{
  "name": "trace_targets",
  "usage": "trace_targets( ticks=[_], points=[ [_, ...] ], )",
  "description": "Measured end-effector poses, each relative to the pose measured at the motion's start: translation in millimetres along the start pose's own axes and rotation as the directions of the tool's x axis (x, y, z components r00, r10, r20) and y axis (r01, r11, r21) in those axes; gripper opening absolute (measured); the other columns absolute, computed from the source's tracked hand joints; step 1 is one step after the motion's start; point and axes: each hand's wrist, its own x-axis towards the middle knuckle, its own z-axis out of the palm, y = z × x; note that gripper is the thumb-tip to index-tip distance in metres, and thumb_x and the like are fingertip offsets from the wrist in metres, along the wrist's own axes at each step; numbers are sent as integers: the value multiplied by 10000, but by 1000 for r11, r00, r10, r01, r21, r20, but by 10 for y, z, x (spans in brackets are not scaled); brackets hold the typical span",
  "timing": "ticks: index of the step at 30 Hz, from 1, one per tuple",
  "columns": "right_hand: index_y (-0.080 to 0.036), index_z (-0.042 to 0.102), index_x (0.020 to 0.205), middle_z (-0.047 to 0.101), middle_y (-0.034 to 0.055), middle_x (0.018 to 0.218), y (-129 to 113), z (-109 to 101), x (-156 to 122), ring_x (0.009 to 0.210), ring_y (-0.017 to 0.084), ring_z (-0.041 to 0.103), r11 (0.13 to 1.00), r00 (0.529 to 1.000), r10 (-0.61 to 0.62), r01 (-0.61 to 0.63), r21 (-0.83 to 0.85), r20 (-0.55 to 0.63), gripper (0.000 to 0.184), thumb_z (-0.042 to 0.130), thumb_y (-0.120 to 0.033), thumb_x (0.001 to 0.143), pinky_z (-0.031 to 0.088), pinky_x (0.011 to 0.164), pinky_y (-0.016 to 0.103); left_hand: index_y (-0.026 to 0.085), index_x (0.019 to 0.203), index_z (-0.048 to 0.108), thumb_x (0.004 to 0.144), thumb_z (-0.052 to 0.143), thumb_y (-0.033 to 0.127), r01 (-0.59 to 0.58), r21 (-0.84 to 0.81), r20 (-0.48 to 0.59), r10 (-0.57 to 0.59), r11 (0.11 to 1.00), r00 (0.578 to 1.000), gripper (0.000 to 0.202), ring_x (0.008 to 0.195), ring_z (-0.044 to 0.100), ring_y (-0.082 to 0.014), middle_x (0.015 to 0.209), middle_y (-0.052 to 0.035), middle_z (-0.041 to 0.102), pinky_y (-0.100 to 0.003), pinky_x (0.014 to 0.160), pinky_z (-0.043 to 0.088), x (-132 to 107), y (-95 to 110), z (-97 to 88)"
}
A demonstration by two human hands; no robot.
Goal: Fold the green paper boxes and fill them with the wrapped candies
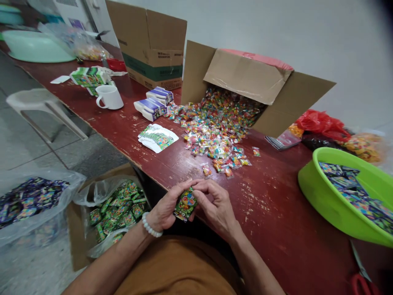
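Close to my body, just off the table edge, my left hand point(167, 207) is closed round a small green printed candy box point(185, 203). My right hand point(216, 201) pinches the same box at its upper end, thumb and fingers pressed together there. Whether the top flap is folded in cannot be made out. Ahead on the red table point(270, 205) lies a heap of small wrapped candies point(211, 139), spilling from a tipped cardboard box point(245, 76). Left of the heap is a fanned stack of flat green and white cartons point(158, 137).
A lime-green basin point(325, 205) with printed packets stands right, scissors point(362, 274) below it. Blue-purple cartons point(152, 107), a white mug point(109, 97) and a tall carton point(150, 45) stand left. Below the table edge are a bag of filled green boxes point(119, 209) and a bag of purple packets point(33, 198).
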Motion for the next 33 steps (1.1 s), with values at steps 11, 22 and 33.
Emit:
trace_targets(
  ticks=[11, 22, 33],
  points=[
    [-175, 357, 1395, 480, 178, 1372, 210, 147, -100, 1239, 352, 445, 705, 956, -230, 291, -647, 180, 830, 761, -340, 689, 398, 991, 517, 125, 898, 682, 864, 585, 278, 29, -193, -25, -35, 981, 999, 184, 573, 633, -152, 717, -45, 682, -255, 586, 525, 112, 50, 3],
    [-215, 207, 1481, 440, 169, 1404, 213, 286, -139, 1270, 341, 454, 808, 911, -150, 337, -482, 385, 957, 747, -421, 719, 412, 1033, 512, 153, 912, 638, 851, 513, 581, -116, 317, -216, 191, 941, 957, 450, 583, 603, -179, 749, -65, 654, -273, 505, 476, -79, -135, -360],
    [-228, 481, 1310, 445, 143, 1399, 457, 159, -219, 1279, 290, 475, 892, 947, -65, 196, -406, 314, 486, 619, -361, 863, 445, 1034, 477, 158, 1201, 591, 814, 512, 267, 365, 913, -348, 814, 182, 465, 409, 1241, 418, -352, 1247, -155, 566, -514, 1077, 256, -704, 858, -1949]
  ],
)
